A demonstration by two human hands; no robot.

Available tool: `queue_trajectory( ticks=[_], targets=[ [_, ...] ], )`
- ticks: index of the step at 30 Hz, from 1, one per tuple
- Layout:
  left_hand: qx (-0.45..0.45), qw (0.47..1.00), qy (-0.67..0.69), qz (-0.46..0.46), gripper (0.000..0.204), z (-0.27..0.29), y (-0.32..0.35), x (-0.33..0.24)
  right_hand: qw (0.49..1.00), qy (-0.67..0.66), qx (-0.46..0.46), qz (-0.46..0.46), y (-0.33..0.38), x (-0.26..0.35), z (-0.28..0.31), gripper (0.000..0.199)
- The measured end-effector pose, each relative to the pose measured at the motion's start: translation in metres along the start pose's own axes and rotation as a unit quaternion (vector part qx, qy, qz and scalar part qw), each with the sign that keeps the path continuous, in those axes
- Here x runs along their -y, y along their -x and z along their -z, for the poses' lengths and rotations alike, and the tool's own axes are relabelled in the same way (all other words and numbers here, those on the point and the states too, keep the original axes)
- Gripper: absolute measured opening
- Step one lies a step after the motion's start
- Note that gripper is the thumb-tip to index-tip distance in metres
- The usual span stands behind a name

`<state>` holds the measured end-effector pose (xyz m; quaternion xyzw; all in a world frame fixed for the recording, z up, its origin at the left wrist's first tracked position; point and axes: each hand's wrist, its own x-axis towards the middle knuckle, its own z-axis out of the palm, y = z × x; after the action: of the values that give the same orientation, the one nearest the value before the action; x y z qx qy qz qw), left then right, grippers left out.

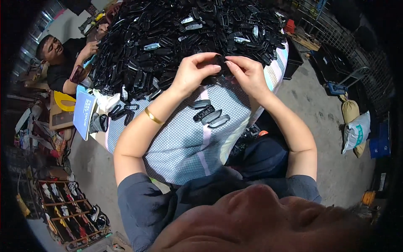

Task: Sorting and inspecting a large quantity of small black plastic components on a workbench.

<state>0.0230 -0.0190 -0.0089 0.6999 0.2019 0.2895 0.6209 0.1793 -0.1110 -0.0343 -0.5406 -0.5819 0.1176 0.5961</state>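
My left hand (194,72) and my right hand (248,76) are raised at the near edge of a big heap of black plastic parts (168,42). Between their fingertips is a small black plastic part (220,60), pinched from both sides; its exact shape is lost against the dark heap. Below my hands, a short row of long, rounded black parts (208,114) lies on the patterned tablecloth (176,134). A gold bangle (153,116) circles my left wrist.
Across the left corner, another person (63,63) has both hands at the heap's edge. A blue box (85,113) stands on the table's left side, near loose black parts (121,112). A shoe rack (69,210) is at lower left; sacks (357,130) sit on the right floor.
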Motion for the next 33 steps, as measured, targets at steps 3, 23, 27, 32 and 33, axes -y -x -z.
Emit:
queue_trajectory(
  ticks=[3, 23, 27, 32, 33],
  targets=[
    [-0.022, 1.000, -0.016, -0.014, 0.035, 0.001, 0.004, 0.000, 0.997, 0.045, -0.007, 0.064, 0.000, 0.009, -0.003, 0.015],
    [-0.054, 0.988, 0.144, -0.023, 0.027, -0.005, 0.013, -0.003, 0.995, 0.066, 0.078, 0.000, 0.000, 0.012, -0.010, 0.032],
    [0.015, 0.997, 0.044, -0.064, 0.027, 0.006, 0.013, 0.000, 0.986, 0.009, 0.154, -0.058, 0.002, 0.014, -0.007, 0.028],
    [0.024, 0.995, 0.036, -0.087, 0.023, 0.006, 0.015, -0.003, 0.990, 0.085, 0.095, 0.054, 0.010, 0.020, -0.006, 0.022],
    [0.017, 0.996, 0.045, -0.081, 0.022, 0.005, 0.016, -0.005, 0.985, 0.107, 0.126, 0.056, 0.007, 0.018, -0.003, 0.022]
  ],
)
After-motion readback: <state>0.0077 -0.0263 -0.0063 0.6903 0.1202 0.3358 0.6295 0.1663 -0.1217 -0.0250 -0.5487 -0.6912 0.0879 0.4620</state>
